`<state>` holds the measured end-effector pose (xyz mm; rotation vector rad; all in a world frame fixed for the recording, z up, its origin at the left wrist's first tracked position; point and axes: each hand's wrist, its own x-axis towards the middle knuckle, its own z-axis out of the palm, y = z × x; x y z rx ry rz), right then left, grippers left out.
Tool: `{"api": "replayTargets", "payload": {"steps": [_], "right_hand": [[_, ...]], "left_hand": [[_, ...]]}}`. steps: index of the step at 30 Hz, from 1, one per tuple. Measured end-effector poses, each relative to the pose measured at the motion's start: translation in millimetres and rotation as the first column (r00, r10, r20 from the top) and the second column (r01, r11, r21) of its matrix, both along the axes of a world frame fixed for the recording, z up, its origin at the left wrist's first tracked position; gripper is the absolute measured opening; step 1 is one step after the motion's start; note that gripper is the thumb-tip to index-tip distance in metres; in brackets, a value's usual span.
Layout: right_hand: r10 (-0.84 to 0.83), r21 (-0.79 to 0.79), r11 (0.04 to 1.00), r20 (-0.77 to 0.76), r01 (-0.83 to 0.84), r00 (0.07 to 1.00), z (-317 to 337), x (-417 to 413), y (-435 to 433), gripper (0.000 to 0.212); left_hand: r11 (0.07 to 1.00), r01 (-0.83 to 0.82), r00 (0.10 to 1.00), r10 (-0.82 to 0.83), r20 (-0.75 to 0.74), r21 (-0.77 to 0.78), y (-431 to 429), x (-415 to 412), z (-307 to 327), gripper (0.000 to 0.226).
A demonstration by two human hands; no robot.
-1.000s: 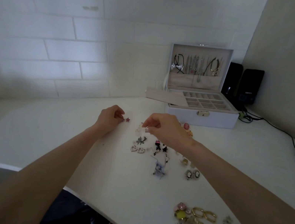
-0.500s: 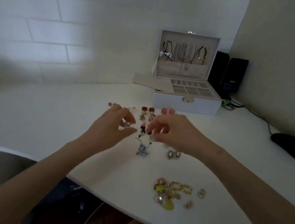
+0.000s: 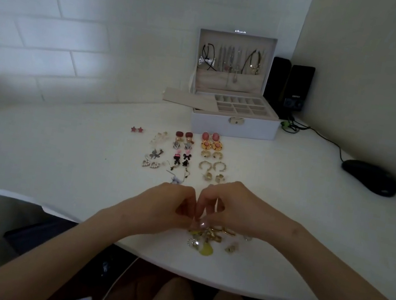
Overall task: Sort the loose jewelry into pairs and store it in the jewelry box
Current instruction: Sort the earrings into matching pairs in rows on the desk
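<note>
The white jewelry box (image 3: 233,125) stands open at the back, necklaces hanging in its lid and its divided tray bare. In front of it earrings lie in paired rows: red stars (image 3: 137,129), pink and gold drops (image 3: 211,141), gold hoops (image 3: 212,166), black bows (image 3: 181,159). A loose heap of gold and yellow jewelry (image 3: 208,239) sits near the front edge. My left hand (image 3: 169,205) and my right hand (image 3: 229,207) meet fingertip to fingertip just above that heap, pinched together; whatever small piece is between them is hidden.
Two black speakers (image 3: 290,86) stand right of the box, with a cable running to a black mouse (image 3: 369,177) at the far right. A flat beige insert (image 3: 188,98) lies left of the box. The white table's curved front edge (image 3: 222,282) is close to my knees.
Both hands have drawn back from the sorted rows toward me and now meet over the loose heap near the front edge. The view has tilted down.
</note>
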<state>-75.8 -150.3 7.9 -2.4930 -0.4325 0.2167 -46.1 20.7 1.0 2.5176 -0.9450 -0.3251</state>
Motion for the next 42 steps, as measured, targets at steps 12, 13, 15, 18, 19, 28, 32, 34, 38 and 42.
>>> {"api": "replayTargets", "payload": {"steps": [12,13,15,18,19,28,32,34,38,42], "right_hand": [[-0.008,-0.023,1.0,0.001,0.008,1.0,-5,-1,0,0.013],[-0.001,-0.039,0.999,0.004,0.001,1.0,-4,-1,0,0.012],[0.014,-0.068,0.998,0.01,-0.014,1.0,-3,-1,1,0.012],[0.03,-0.078,0.997,0.027,-0.028,0.999,-3,-2,1,0.013],[0.03,-0.073,0.997,0.028,-0.028,0.999,-3,-2,1,0.013],[-0.046,0.174,0.984,0.075,0.032,0.996,4,1,-4,0.013],[-0.08,0.226,0.972,0.097,0.056,0.992,4,-1,-6,0.023],[-0.106,0.264,0.961,0.088,0.08,0.99,6,-3,-11,0.026],[0.083,0.06,0.995,-0.063,-0.079,0.995,12,-10,-24,0.019],[0.113,-0.032,0.993,-0.111,-0.118,0.987,4,-13,-23,0.021]], "left_hand": [[1.0,0.019,1.0,-0.019,0.001,0.006,5,-2,0,0.014],[1.0,0.018,1.0,-0.018,0.004,0.003,5,-1,0,0.014],[1.0,0.007,1.0,-0.007,0.005,-0.017,7,0,3,0.011],[0.998,-0.015,1.0,0.015,-0.007,-0.062,13,1,13,0.007],[0.997,-0.021,1.0,0.02,-0.011,-0.071,14,1,16,0.007],[0.884,-0.253,0.93,0.111,-0.35,-0.393,1,-6,7,0.013],[0.831,-0.276,0.929,0.103,-0.355,-0.483,-1,-5,10,0.006],[0.835,-0.269,0.936,0.109,-0.335,-0.48,1,-3,10,0.003],[0.86,-0.248,0.952,0.131,-0.276,-0.447,4,-1,10,0.006],[0.865,-0.238,0.954,0.123,-0.274,-0.441,5,-1,8,0.006]]}}
